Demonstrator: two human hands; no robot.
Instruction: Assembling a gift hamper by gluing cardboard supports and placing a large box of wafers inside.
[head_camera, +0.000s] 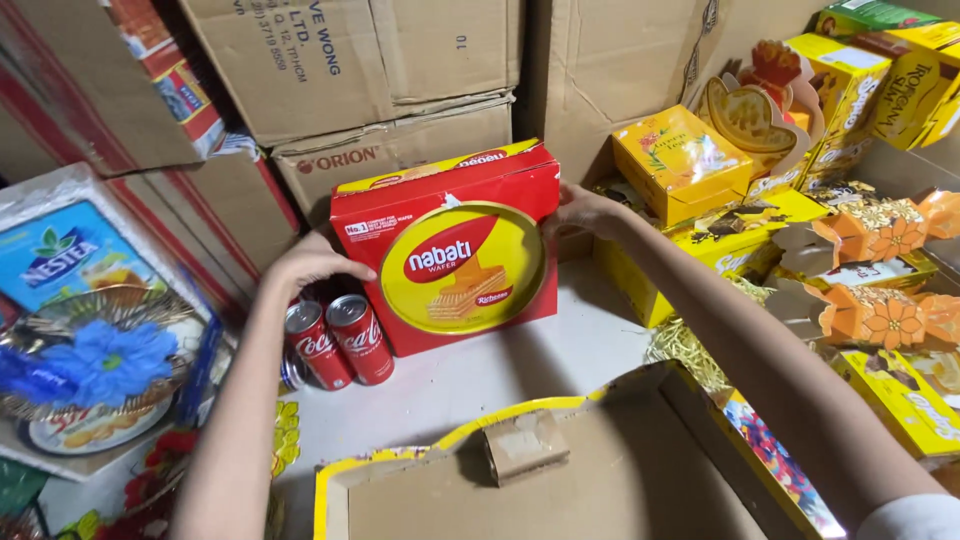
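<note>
Two bare hands were found on a red biscuit box, one at each end. The left hand lay against the box's left short side with its fingers curled over the upper left corner, pressed to the cardboard. The right hand was placed at the upper right corner, fingers flat along the right edge; the fingertips were hidden behind the box, so how far they wrapped round could not be told. The box stood upright on its lower long edge on a pale table surface, its broad face, bearing a yellow oval panel, turned toward the camera. Its long axis ran left to right, tilted slightly so that the right end sat higher than the left. A yellow strip along the top face pointed up and away toward the stacked brown cartons behind. Two red drink cans stood just beside the box's lower left corner, leaning a little, below the left hand. An open cardboard tray with a yellow rim lay in the near foreground, apart from the box. Yellow gift boxes were piled to the right, near the right forearm. A wrapped hamper with a blue flower sat at the far left.
</note>
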